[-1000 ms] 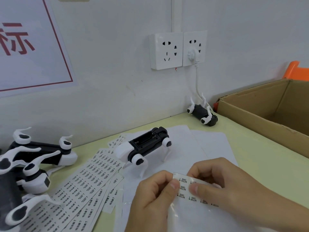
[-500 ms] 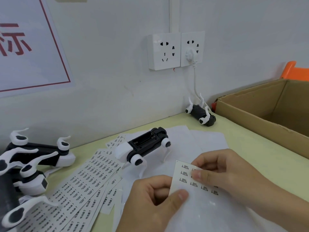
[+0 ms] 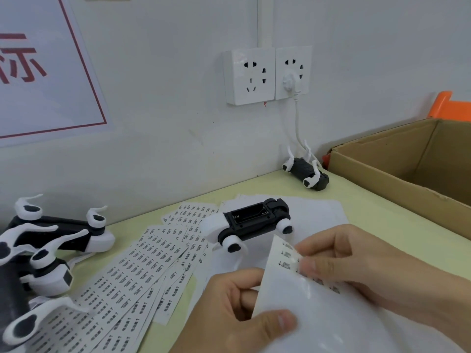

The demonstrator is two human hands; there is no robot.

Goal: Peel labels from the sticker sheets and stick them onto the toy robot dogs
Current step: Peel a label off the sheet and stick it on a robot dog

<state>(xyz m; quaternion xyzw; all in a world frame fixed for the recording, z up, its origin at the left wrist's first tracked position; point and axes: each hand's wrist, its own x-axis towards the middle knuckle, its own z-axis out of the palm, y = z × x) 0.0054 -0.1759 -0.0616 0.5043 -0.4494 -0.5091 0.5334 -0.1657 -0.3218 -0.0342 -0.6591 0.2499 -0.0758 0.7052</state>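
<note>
A glossy white sticker sheet (image 3: 283, 286) with small printed labels is held up in front of me. My left hand (image 3: 237, 317) pinches its lower edge between thumb and fingers. My right hand (image 3: 356, 266) pinches a label (image 3: 293, 258) at the sheet's upper right, thumb and forefinger closed on it. Just behind the sheet a black and white toy robot dog (image 3: 252, 224) lies on its back on white paper, its open belly compartment facing up. Several more sticker sheets (image 3: 132, 273) fan out to the left.
A pile of toy dogs (image 3: 46, 248) sits at the left edge. Another toy dog (image 3: 307, 171) lies by the wall under the sockets (image 3: 267, 75), beside a hanging cable. An open cardboard box (image 3: 407, 169) fills the right side. A poster hangs at the upper left.
Both hands have tilted the sheet upright and raised it. My left hand slid from the sheet's upper edge down to its lower edge; my right fingers stay pinched near the top corner.
</note>
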